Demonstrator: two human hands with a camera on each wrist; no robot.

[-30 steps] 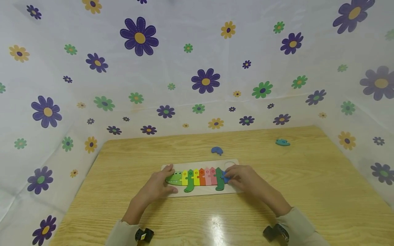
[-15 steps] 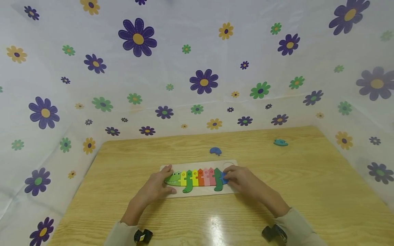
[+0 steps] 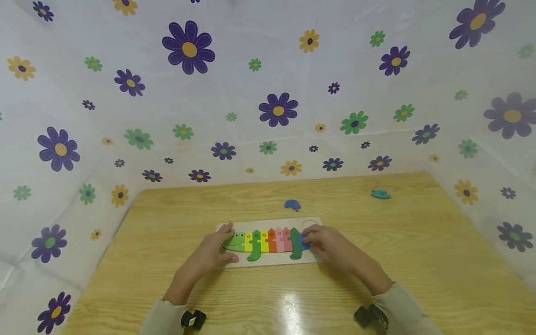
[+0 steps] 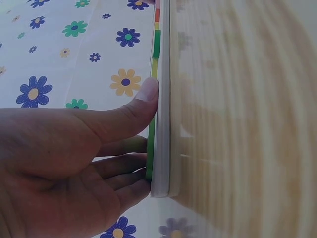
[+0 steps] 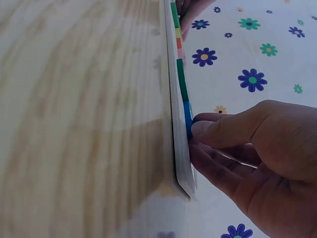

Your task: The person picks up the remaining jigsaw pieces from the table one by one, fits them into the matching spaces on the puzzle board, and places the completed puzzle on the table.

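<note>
A pale wooden puzzle board (image 3: pixel 272 261) lies on the table, filled with a crocodile of coloured, numbered pieces. My left hand (image 3: pixel 211 250) rests on its left end, fingers and thumb spread around the green head piece (image 3: pixel 234 243). In the left wrist view, the thumb and fingertips of the left hand (image 4: pixel 74 153) touch the board's face. At the right end, my right hand (image 3: pixel 332 244) pinches a blue puzzle piece (image 3: pixel 304 242) beside the dark green leg piece (image 3: pixel 296 244). The right wrist view shows thumb and fingers at the blue piece's edge (image 5: pixel 187 119), level with its neighbours.
A loose blue curved piece (image 3: pixel 292 204) lies behind the board. Farther back on the right is a teal piece (image 3: pixel 380 194). A round outline marks the board's upper right corner. Flower-printed white cloth (image 3: pixel 234 93) surrounds the wooden table (image 3: pixel 188 204) at the back and sides.
The view has shifted slightly with the head. Both hands keep their places on the board, with the right fingers still at the blue piece.
</note>
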